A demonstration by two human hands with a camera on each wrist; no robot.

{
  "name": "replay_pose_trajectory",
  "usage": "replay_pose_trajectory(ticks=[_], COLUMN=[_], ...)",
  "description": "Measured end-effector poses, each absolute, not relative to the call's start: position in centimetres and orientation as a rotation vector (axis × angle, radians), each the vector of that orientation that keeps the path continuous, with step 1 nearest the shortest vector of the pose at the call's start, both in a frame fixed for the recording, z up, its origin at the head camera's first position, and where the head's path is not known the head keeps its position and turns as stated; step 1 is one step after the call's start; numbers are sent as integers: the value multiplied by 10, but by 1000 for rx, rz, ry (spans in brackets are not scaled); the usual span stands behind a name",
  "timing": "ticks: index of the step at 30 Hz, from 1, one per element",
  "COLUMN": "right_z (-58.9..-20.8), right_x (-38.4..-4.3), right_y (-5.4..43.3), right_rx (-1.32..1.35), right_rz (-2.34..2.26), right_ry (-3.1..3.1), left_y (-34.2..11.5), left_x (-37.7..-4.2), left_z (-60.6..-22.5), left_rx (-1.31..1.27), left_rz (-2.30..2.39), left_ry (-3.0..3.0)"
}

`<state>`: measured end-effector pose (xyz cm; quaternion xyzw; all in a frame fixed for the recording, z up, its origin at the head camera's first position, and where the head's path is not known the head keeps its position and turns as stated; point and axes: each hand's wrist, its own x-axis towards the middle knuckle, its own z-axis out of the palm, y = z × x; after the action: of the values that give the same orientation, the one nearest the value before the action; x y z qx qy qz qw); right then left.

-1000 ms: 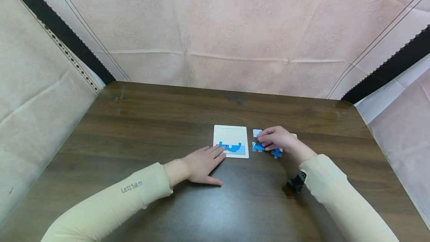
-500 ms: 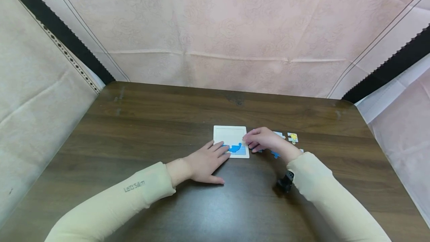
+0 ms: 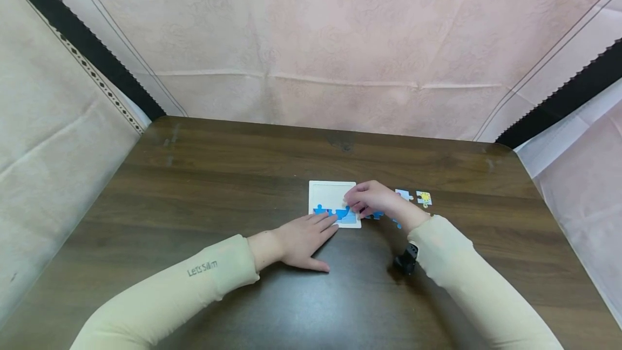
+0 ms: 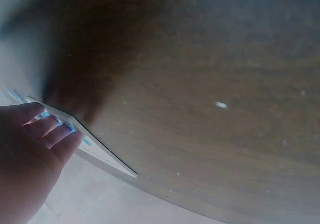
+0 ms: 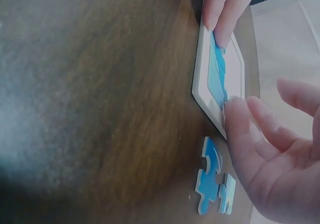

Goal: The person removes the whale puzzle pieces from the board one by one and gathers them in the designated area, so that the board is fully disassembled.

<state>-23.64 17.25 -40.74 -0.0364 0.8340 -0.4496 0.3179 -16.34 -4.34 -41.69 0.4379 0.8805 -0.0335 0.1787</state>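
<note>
A white square puzzle board (image 3: pixel 326 190) lies on the table, with blue puzzle pieces (image 3: pixel 322 210) joined in a row along its near side. My left hand (image 3: pixel 307 242) lies flat with spread fingers, its fingertips over the board's near left part. Above the right side of the board, my right hand (image 3: pixel 369 199) pinches a puzzle piece that its fingers mostly hide. In the right wrist view, the fingertip (image 5: pixel 236 115) nearest the table meets the board's near right corner. Two loose pieces, one blue (image 5: pixel 207 179) and one blue and pale (image 5: pixel 227 194), lie beside the board.
To the right of the board lie more loose pieces, one with a yellow sun (image 3: pixel 424 199) and a pale blue one (image 3: pixel 403 194) partly behind my right hand. The brown wooden table (image 3: pixel 218 177) ends at a pale cloth wall (image 3: pixel 311 42).
My right hand has moved left from the loose pieces to the board's right side, uncovering the sun piece. The left hand has slid slightly right along the board's near edge.
</note>
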Motion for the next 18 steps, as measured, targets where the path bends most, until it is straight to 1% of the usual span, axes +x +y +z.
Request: replay_pose_trajectory(ticks=[18], right_z=[-413], right_x=[-238], right_y=[169], right_rx=[-75], right_rz=[-1118], right_ry=[2234], left_y=[-42], left_x=[-164], left_z=[-417], left_rx=[1220], left_rz=[-94], left_ry=[2476])
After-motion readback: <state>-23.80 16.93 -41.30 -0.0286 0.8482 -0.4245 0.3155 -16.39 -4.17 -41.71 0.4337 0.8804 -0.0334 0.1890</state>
